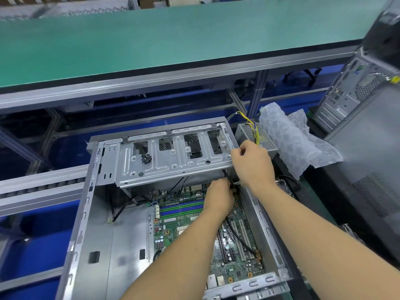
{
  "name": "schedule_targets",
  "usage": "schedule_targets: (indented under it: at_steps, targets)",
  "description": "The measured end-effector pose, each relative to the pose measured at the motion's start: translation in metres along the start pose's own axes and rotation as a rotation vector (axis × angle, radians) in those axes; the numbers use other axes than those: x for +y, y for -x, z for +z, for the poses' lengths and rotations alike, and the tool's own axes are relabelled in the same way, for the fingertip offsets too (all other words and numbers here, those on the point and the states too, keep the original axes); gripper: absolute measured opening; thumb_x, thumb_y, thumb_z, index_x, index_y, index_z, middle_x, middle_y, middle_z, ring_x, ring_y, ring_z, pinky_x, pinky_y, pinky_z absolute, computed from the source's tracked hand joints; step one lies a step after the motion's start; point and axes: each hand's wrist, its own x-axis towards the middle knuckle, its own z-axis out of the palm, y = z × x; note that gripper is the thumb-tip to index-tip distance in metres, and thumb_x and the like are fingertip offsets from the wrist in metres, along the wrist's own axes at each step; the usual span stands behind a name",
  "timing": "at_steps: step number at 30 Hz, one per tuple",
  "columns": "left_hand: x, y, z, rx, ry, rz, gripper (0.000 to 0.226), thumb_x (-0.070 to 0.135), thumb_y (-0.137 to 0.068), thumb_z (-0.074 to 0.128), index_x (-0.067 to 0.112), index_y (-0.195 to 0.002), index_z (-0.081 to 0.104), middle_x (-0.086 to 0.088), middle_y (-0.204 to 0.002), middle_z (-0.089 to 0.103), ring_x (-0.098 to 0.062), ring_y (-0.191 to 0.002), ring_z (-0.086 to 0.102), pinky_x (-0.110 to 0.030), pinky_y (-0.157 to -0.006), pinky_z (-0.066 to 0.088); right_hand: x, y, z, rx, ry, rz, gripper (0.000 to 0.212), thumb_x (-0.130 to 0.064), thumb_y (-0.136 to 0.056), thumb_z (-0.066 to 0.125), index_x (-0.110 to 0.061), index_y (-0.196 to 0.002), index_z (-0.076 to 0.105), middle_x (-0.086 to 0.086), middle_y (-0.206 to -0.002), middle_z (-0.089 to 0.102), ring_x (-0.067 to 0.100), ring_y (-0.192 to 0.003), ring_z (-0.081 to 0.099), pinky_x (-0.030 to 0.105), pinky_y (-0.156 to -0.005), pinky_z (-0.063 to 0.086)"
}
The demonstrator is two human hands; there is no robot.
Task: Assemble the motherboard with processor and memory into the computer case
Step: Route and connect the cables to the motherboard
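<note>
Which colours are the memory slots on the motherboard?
Blue and green memory slots, alternating; head view.

Quick count: two hands, left (218, 197) and right (252, 163). One open computer case (91, 224) with one motherboard (186, 226) inside, plus one closed tower (357, 100) standing at right. One power supply (255, 137), one wad of bubble wrap (290, 139), and four memory slots (181, 210).
</note>
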Motion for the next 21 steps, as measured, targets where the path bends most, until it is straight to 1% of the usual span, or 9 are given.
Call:
schedule_targets:
  at_steps: [3,6,9,10,12,15,17,21]
  targets:
    - [-0.001,-0.004,-0.001,-0.034,-0.028,0.003,0.040,-0.001,-0.089,0.053,0.016,-0.058,0.034,-0.019,-0.075,0.059,-0.041,-0.077,0.060,-0.036,-0.059,0.038,0.001,0.000,0.000,-0.003,0.001,-0.005,0.024,-0.028,-0.091,0.048,-0.018,-0.069,0.047,-0.002,-0.069,0.053,0.011,-0.061,0.046,0.029,-0.049,0.029]
    - [-0.002,-0.009,-0.004,-0.074,-0.013,-0.011,0.035,0.005,-0.091,0.056,0.016,-0.062,0.040,-0.017,-0.078,0.061,-0.039,-0.079,0.062,-0.035,-0.061,0.040,0.000,0.000,0.000,-0.011,-0.006,-0.001,0.023,-0.028,-0.091,0.048,-0.017,-0.071,0.049,-0.001,-0.070,0.055,0.015,-0.061,0.047,0.030,-0.051,0.032]
    - [-0.004,-0.015,-0.006,-0.124,0.010,0.008,0.021,0.012,-0.093,0.060,0.016,-0.074,0.053,-0.016,-0.089,0.069,-0.036,-0.082,0.063,-0.032,-0.064,0.043,0.000,0.001,-0.001,-0.009,-0.013,-0.002,0.023,-0.028,-0.090,0.048,-0.017,-0.070,0.049,0.000,-0.070,0.055,0.016,-0.061,0.048,0.030,-0.051,0.032]
    - [-0.005,-0.017,-0.006,-0.135,0.008,0.015,0.018,0.013,-0.094,0.060,0.016,-0.077,0.054,-0.015,-0.090,0.069,-0.035,-0.083,0.063,-0.032,-0.065,0.043,0.000,0.001,-0.001,-0.007,-0.011,-0.005,0.023,-0.028,-0.090,0.048,-0.017,-0.070,0.049,-0.001,-0.069,0.054,0.016,-0.061,0.047,0.029,-0.050,0.030]
    - [-0.006,-0.020,-0.006,-0.148,0.001,0.030,0.014,0.012,-0.094,0.059,0.015,-0.081,0.055,-0.013,-0.092,0.066,-0.034,-0.084,0.063,-0.031,-0.066,0.041,-0.001,0.001,-0.001,-0.005,-0.010,-0.005,0.022,-0.027,-0.090,0.047,-0.015,-0.072,0.050,0.001,-0.070,0.055,0.021,-0.062,0.048,0.030,-0.051,0.030]
    - [-0.006,-0.023,-0.009,-0.149,-0.013,0.076,0.004,0.010,-0.095,0.057,0.013,-0.092,0.058,-0.013,-0.103,0.062,-0.032,-0.091,0.061,-0.029,-0.070,0.039,-0.003,0.002,-0.002,-0.009,-0.016,0.004,0.022,-0.027,-0.090,0.047,-0.012,-0.076,0.053,0.005,-0.074,0.057,0.029,-0.069,0.053,0.034,-0.057,0.038]
    - [-0.008,-0.025,-0.009,-0.151,-0.036,0.099,0.009,0.010,-0.095,0.057,0.008,-0.102,0.063,-0.016,-0.111,0.063,-0.034,-0.098,0.062,-0.029,-0.074,0.041,-0.004,0.003,-0.003,-0.013,-0.024,-0.002,0.022,-0.027,-0.091,0.048,-0.011,-0.077,0.054,0.007,-0.076,0.059,0.030,-0.072,0.055,0.036,-0.059,0.043]
    - [-0.008,-0.025,-0.010,-0.148,-0.052,0.110,0.006,0.009,-0.096,0.055,0.014,-0.092,0.056,-0.018,-0.110,0.063,-0.035,-0.097,0.061,-0.029,-0.074,0.040,-0.004,0.004,-0.005,-0.015,-0.029,-0.008,0.023,-0.027,-0.091,0.048,-0.009,-0.079,0.056,0.009,-0.078,0.061,0.032,-0.075,0.057,0.038,-0.063,0.047]
